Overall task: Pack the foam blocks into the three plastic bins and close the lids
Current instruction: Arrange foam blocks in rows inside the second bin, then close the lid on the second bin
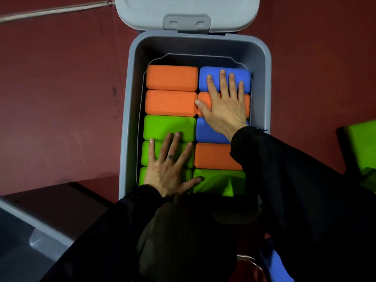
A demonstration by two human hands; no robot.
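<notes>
Foam blocks (172, 102) fill the grey bin (262, 82) in two rows, lid (187, 11) up, left hand (169, 169) and right hand (224, 102) pressing flat on top, fingers spread, gripping nothing.

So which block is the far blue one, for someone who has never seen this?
Find the open grey bin with its lid flipped back. In the right column, the far blue block lies farthest from the person, under the right hand's fingertips. Beside it is orange; the other blue lies nearer.
</notes>
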